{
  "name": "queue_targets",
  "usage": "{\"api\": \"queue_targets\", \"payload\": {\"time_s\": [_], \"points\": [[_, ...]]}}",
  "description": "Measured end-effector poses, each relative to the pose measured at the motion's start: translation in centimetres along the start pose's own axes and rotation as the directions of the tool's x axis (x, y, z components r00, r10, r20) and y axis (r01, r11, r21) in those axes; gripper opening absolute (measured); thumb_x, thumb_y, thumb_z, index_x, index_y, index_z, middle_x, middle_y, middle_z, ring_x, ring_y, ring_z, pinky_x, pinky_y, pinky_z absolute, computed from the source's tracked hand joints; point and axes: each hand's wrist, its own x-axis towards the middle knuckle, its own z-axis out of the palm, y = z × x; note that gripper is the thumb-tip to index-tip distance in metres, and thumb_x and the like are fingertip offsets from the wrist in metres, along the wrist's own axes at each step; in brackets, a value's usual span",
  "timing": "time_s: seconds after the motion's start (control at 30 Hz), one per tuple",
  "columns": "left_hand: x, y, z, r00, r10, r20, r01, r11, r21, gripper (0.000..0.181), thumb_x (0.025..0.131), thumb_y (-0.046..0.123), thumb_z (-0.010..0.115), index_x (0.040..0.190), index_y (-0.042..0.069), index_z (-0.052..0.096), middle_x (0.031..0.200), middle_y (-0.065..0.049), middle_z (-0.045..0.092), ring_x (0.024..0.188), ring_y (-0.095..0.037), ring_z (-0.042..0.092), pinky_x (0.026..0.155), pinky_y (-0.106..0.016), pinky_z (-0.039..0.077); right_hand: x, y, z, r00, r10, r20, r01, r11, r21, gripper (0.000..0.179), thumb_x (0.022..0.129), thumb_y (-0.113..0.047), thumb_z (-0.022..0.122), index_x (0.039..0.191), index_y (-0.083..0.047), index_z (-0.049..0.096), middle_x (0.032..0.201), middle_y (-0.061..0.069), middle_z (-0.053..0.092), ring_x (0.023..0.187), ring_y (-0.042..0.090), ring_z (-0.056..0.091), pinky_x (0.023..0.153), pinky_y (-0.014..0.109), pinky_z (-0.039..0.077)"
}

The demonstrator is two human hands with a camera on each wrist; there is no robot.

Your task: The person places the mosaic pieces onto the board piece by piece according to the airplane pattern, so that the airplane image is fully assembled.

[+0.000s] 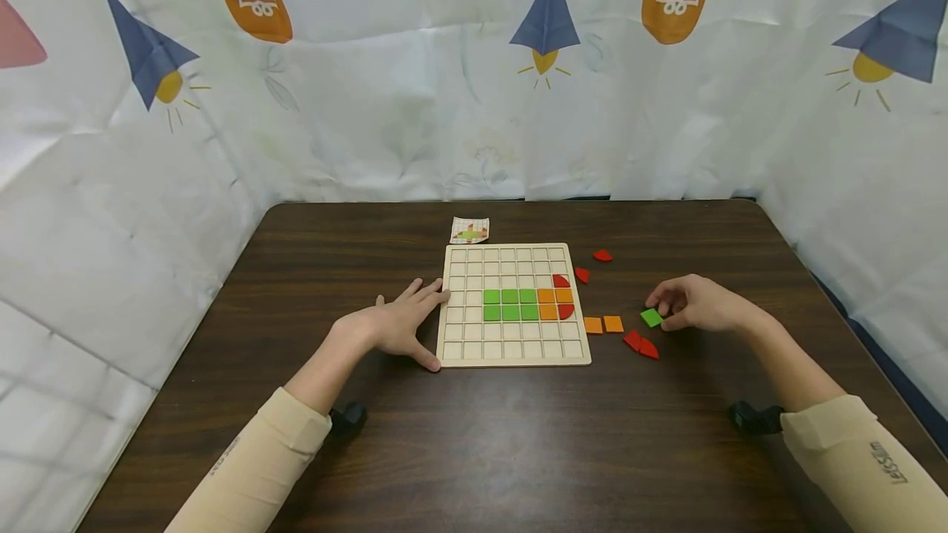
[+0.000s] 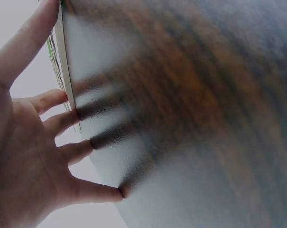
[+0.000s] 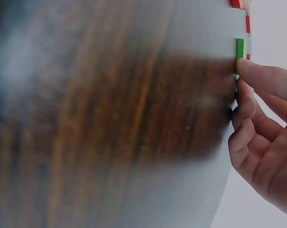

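A pale wooden grid board (image 1: 474, 348) lies on the table, with several green square tiles (image 1: 510, 304), orange square tiles (image 1: 546, 312) and red quarter-round pieces (image 1: 566, 312) set in its cells. My left hand (image 1: 396, 323) is spread at the board's left side, thumb and fingertips touching its edge; the left wrist view shows these fingers (image 2: 65, 123) extended. To the right of the board, my right hand (image 1: 699, 303) pinches a green square tile (image 1: 652, 317) between thumb and fingers, at the table surface. That tile (image 3: 240, 50) appears edge-on in the right wrist view.
Two loose orange squares (image 1: 613, 324) lie just right of the board. Red pieces (image 1: 640, 344) rest near my right hand, and others (image 1: 602, 256) lie farther back. Behind the board is a small picture card (image 1: 470, 230). A patterned white curtain (image 1: 444, 122) hangs behind the dark table (image 1: 504, 451).
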Motion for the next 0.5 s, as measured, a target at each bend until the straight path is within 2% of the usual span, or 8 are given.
{"api": "queue_targets", "payload": {"time_s": [0.5], "points": [[-0.11, 0.0, -0.02, 1.0, 0.005, -0.011, -0.005, 1.0, -0.002, 0.115, 0.079, 0.053, 0.086, 0.166, 0.015, 0.02, 0.172, -0.009, -0.001, 0.156, -0.036, -0.007, 0.106, -0.083, 0.004, 0.36, -0.52, 0.52, 0.999, 0.025, -0.029, -0.026, 0.999, -0.026, 0.032, 0.093, -0.013, 0.077, 0.117, 0.005, 0.065, 0.089, 0.004, 0.065, 0.079, 0.02, 0.057, 0.068, 0.03, 0.046]]}}
